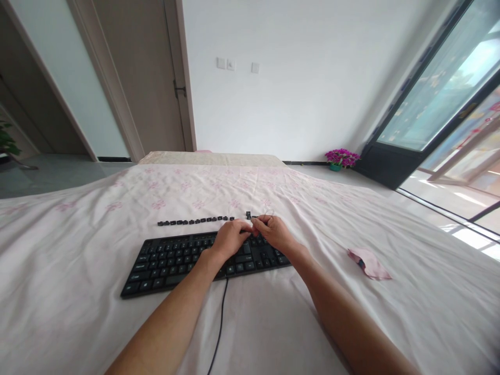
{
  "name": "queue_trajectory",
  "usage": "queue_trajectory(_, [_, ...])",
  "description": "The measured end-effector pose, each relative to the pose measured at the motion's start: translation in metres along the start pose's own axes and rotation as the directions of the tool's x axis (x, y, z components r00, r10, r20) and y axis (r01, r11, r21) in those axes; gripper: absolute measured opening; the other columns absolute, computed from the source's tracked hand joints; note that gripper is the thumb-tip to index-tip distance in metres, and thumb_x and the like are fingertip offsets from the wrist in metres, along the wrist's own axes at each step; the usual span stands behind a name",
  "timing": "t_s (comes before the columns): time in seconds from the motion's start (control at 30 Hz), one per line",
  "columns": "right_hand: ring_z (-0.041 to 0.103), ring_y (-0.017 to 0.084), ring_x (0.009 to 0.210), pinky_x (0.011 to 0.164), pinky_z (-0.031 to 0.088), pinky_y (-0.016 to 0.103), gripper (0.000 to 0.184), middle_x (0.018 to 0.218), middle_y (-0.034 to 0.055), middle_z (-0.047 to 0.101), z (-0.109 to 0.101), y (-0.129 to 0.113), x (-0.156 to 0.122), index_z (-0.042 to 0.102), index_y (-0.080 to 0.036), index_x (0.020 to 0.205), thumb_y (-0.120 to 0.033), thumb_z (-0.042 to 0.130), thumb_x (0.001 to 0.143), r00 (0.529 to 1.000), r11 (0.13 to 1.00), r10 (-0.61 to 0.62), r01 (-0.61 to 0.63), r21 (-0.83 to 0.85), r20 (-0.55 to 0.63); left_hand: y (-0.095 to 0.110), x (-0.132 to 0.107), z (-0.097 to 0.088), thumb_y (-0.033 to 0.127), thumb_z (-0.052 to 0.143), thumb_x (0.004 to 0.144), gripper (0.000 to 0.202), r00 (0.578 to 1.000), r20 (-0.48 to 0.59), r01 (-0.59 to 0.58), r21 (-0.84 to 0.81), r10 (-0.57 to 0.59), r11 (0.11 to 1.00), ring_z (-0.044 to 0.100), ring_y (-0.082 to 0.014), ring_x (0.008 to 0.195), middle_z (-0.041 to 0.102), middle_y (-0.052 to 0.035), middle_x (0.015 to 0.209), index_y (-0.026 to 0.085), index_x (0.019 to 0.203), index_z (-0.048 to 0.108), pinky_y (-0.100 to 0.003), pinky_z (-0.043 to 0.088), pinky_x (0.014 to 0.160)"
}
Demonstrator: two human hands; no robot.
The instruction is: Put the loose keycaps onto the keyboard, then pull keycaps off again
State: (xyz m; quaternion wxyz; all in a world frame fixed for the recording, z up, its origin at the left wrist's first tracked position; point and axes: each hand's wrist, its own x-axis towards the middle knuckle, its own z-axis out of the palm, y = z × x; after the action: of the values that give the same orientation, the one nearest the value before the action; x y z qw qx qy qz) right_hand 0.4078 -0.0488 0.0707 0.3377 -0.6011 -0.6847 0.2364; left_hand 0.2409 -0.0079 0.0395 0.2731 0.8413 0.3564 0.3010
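Note:
A black keyboard [172, 260] lies on a white cloth with pink flowers [97, 229]. Just beyond it runs a row of several loose black keycaps [195, 221], and one more keycap [248, 213] sits apart at the row's right end. My left hand [230, 238] rests curled over the keyboard's upper right part, fingertips meeting my right hand. My right hand [273, 232] is closed in a pinch at the keyboard's top edge, with a thin wire keycap puller [269, 213] sticking out past its fingers. What the left fingers grip is hidden.
The keyboard's black cable [221, 317] trails toward me between my forearms. A small folded pink cloth [369, 263] lies to the right. Beyond the cloth are a door [140, 78], a white wall, a pot of purple flowers [340, 158] and a glass door [437, 99].

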Motion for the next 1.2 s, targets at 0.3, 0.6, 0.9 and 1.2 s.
queue_trajectory(0.3, [0.057, 0.014, 0.066, 0.064, 0.040, 0.023, 0.040, 0.068, 0.0000, 0.066, -0.007, 0.006, 0.002, 0.065, -0.019, 0.070, -0.049, 0.045, 0.088, 0.998, 0.997, -0.043, 0.040, 0.064, 0.046, 0.000, 0.001, 0.003, 0.019, 0.059, 0.079, 0.022, 0.999, 0.020, 0.037, 0.053, -0.038, 0.998, 0.064, -0.0181, 0.096, 0.072, 0.0004, 0.099, 0.027, 0.094, 0.074, -0.027, 0.045, 0.088])
queue_trajectory(0.6, [0.056, 0.014, 0.066, 0.062, 0.041, 0.023, 0.048, 0.068, 0.0008, 0.062, -0.008, -0.002, -0.001, 0.060, -0.018, 0.068, -0.056, 0.042, 0.089, 0.993, 0.986, -0.111, 0.114, 0.119, -0.037, 0.007, 0.007, 0.014, 0.025, 0.062, 0.079, 0.017, 0.999, 0.026, -0.029, 0.091, 0.027, 0.995, 0.063, -0.0205, 0.092, 0.070, -0.0019, 0.097, 0.024, 0.094, 0.071, -0.029, 0.046, 0.082])
queue_trajectory(0.9, [0.041, 0.010, 0.052, 0.054, 0.035, 0.022, 0.054, 0.051, -0.0024, 0.041, 0.014, 0.004, -0.001, 0.041, -0.019, 0.052, -0.056, 0.040, 0.090, 0.962, 0.990, -0.083, 0.110, 0.091, -0.259, 0.022, 0.006, 0.018, 0.033, 0.050, 0.089, 0.024, 0.997, 0.006, -0.081, 0.053, 0.081, 0.995, 0.063, -0.0216, 0.090, 0.071, -0.0037, 0.086, 0.023, 0.081, 0.071, -0.030, 0.045, 0.084])
queue_trajectory(1.2, [0.036, 0.010, 0.047, 0.048, 0.034, 0.026, 0.052, 0.047, -0.0019, 0.039, 0.019, -0.004, -0.002, 0.039, -0.021, 0.050, -0.052, 0.044, 0.091, 0.905, 0.871, -0.053, 0.248, 0.423, -0.421, 0.017, 0.003, 0.018, 0.032, 0.047, 0.091, 0.024, 0.995, -0.045, -0.096, -0.054, 0.094, 0.994, 0.063, -0.0171, 0.088, 0.070, -0.0002, 0.091, 0.023, 0.089, 0.070, -0.026, 0.046, 0.082])
